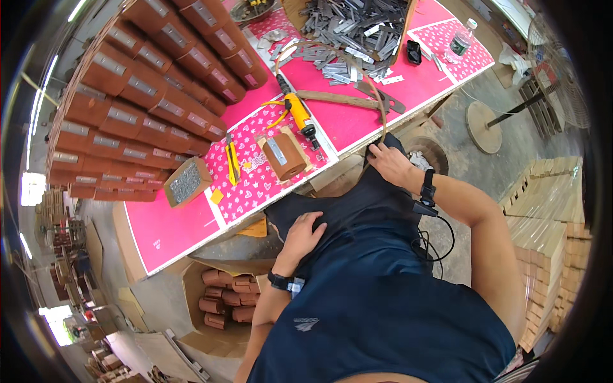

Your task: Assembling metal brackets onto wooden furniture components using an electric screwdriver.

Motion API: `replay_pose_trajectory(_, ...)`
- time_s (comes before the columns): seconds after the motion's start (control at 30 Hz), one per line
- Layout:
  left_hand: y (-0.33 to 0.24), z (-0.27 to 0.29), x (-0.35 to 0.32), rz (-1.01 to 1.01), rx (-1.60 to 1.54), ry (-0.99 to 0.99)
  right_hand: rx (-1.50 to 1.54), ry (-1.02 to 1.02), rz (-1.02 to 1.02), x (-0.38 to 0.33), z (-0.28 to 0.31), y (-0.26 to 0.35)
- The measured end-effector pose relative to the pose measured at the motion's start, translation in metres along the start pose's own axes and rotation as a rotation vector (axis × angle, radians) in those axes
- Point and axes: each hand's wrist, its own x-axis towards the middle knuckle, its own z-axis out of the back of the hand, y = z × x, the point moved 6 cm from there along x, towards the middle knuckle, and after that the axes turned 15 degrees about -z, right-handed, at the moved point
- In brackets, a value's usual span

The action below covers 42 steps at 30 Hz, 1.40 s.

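My left hand [302, 237] lies on my dark-clothed thigh with its fingers stretched out, holding nothing. Over my right knee rests my right hand [391, 167], fingers loosely spread and bent, with nothing visible in it. A thin brown hose [381, 105] hangs past the table edge close to those fingers. On the pink table nearest my hands sits a reddish-brown block [285, 157] with a silver metal plate on top. Beside it are a yellow-and-black electric screwdriver [299, 115], a yellow utility knife [232, 162] and a small box of screws [187, 183].
Stacked brown blocks [137, 108] with metal plates fill the table's left. Loose metal plates [357, 32] pile up at the back, near a wooden-handled hatchet [348, 99] and a bottle [461, 42]. Below stands a carton [198, 300] of brown pieces; a fan base [483, 127] is right.
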Motion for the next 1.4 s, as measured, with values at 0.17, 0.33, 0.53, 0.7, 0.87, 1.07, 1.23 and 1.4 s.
replay_pose_trajectory(0.17, 0.012, -0.014, -0.027, -0.045, -0.064, -0.078, -0.424, 0.206, 0.051, 0.019, -0.022, -0.005)
replay_pose_trajectory(0.33, 0.013, -0.025, -0.043, -0.114, -0.048, -0.19, -0.698, 0.295, -0.034, 0.036, -0.029, -0.048)
replay_pose_trajectory(0.53, 0.023, -0.024, -0.047, -0.098, -0.116, -0.212, -0.769, 0.309, -0.338, 0.017, -0.058, -0.136)
replay_pose_trajectory(0.7, 0.028, -0.023, -0.046, -0.132, -0.074, -0.197, -0.985, 0.196, -0.479, 0.011, -0.008, -0.204)
replay_pose_trajectory(0.87, 0.026, -0.024, -0.038, -0.13, -0.079, -0.22, -1.233, 0.106, -0.507, 0.005, 0.07, -0.265)
replay_pose_trajectory(1.07, 0.026, -0.025, -0.042, -0.092, -0.077, -0.29, -1.243, -0.009, -0.55, 0.016, 0.128, -0.297)
replay_pose_trajectory(1.23, 0.028, -0.024, -0.048, -0.075, -0.093, -0.347, -0.547, 0.415, -0.256, 0.024, 0.031, -0.192)
replay_pose_trajectory(1.4, 0.027, -0.026, -0.043, -0.084, -0.091, -0.304, 0.055, 0.407, -0.272, 0.005, -0.063, -0.107)
